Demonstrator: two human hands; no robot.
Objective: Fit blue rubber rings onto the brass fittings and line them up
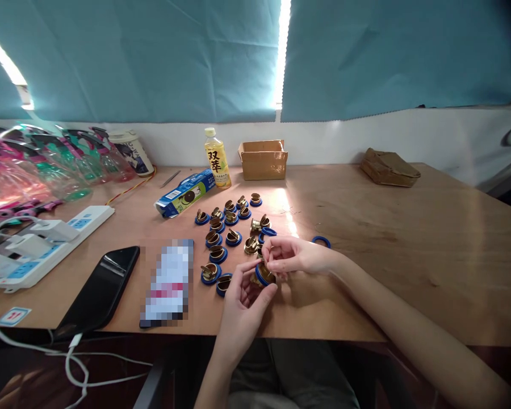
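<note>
My left hand is closed round a small brass fitting with a blue ring, held just above the wooden table near its front edge. My right hand pinches at the top of that same fitting, fingers curled together. Behind the hands stand several more brass fittings with blue rings in loose rows. A few bare brass pieces sit beside them. One loose blue ring lies flat on the table just beyond my right wrist.
A black phone and a blurred packet lie at the front left. Further left is a white power strip with cables. At the back stand a blue biscuit box, a tea bottle, an open carton and brown wrapping.
</note>
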